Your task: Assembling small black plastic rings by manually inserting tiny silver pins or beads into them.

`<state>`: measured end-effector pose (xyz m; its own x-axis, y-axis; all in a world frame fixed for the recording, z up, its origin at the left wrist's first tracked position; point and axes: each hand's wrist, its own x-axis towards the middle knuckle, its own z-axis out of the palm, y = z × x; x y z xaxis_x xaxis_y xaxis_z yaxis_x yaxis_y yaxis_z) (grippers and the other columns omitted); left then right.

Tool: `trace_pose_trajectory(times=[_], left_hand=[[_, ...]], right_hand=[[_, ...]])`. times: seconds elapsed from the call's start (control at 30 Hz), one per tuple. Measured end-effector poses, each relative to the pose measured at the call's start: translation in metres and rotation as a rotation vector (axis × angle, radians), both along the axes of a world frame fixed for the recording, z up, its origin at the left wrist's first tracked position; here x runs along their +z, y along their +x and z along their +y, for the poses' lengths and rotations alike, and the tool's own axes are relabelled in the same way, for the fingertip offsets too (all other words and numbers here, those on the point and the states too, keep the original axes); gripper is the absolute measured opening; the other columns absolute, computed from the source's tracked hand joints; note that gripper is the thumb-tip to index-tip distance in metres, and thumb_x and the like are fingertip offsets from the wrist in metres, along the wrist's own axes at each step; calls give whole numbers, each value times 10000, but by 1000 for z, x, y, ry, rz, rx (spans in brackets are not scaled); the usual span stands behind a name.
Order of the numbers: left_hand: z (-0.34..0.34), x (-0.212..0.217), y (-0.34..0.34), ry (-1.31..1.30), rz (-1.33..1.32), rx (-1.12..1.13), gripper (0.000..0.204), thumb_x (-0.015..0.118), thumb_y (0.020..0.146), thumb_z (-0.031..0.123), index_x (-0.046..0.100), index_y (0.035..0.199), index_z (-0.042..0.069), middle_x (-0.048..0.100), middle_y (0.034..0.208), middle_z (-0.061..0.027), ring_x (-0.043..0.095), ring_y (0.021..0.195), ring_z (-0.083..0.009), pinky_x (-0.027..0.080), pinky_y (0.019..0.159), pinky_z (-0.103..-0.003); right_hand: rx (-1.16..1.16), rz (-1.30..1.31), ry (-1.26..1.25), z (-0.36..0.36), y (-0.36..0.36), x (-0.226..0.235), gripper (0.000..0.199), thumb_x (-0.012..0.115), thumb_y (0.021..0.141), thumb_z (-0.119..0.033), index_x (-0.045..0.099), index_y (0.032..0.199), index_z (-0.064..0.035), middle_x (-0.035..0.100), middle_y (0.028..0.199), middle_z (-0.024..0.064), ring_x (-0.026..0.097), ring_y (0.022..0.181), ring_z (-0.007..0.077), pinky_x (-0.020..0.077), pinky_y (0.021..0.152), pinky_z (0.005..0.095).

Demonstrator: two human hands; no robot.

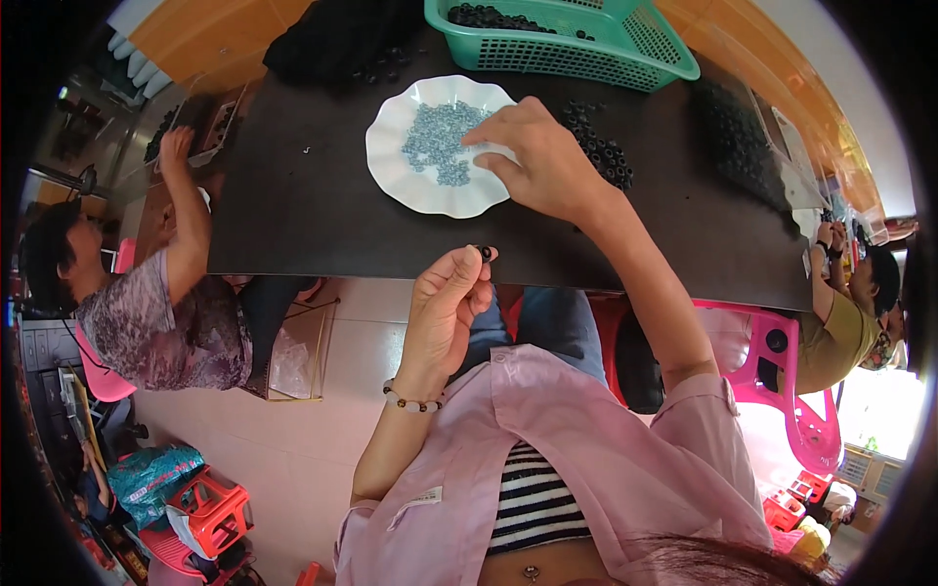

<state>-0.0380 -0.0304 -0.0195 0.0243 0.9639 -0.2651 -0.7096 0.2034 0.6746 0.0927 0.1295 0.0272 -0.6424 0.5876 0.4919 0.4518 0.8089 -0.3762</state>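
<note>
Dark and matte, the surface (293, 195) stretches across the far half of the scene, with pale floor tiles below its near edge. At its middle sits a white scalloped plate (396, 161) holding a heap of small grey-blue pieces (440, 142). The right hand (542, 166) reaches over the plate's right side, its fingertips pinched down among the grey-blue pieces; whether its grip has actually taken one up I cannot tell. The left hand (445, 308) hovers near the surface's near edge, just this side of the plate, its grip closed on a small black ring (485, 253) pinched between thumb and forefinger. A beaded bracelet (410, 398) circles that wrist.

Just right of the plate lies a scatter of black rings (601, 151), partly hidden behind the right hand. At the far edge stands a green plastic basket (586, 54) with more dark parts inside. To the left, another person in a patterned top (156, 332) reaches a hand (176, 146) toward a tray at the far left corner. At the far right, a further person in an olive shirt (840, 332) sits beside a pink plastic chair (782, 361).
</note>
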Motion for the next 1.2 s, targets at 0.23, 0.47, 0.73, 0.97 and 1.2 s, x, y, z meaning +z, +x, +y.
trace_pose_trajectory(times=[0.23,0.47,0.73,0.97,1.2], left_hand=[[-9,-14,-2,32,17,-10,270,620,924,284,654,985,23,589,746,38,519,604,-25,397,551,-156],[-17,-23,-11,72,22,-28,259,622,922,288,665,981,40,604,759,41,532,612,-17,396,546,-150],[-23,-26,-19,75,20,-43,264,622,921,293,670,982,41,608,766,41,523,620,-20,397,558,-162],[-21,-28,-22,60,23,-50,268,623,920,302,672,989,47,608,765,41,519,619,-19,393,557,-163],[-10,-25,-21,47,21,-65,273,622,920,306,674,993,48,611,762,42,526,619,-18,398,561,-159]], right_hand=[[-139,-199,8,16,-13,-15,181,661,758,-79,691,936,-103,645,909,74,543,928,282,485,795,393],[-141,-272,12,9,-17,-11,159,658,753,-81,691,908,-95,662,917,63,557,927,269,490,783,391],[-121,-233,-66,6,-29,-8,112,648,766,-91,695,866,-72,670,862,78,562,892,270,481,787,375],[3,-236,-121,-5,-24,-6,100,641,772,-92,691,854,-62,664,848,83,564,846,280,473,771,367],[11,-250,-190,1,-20,-5,108,642,767,-87,695,862,-80,664,879,68,559,909,280,469,808,367]])
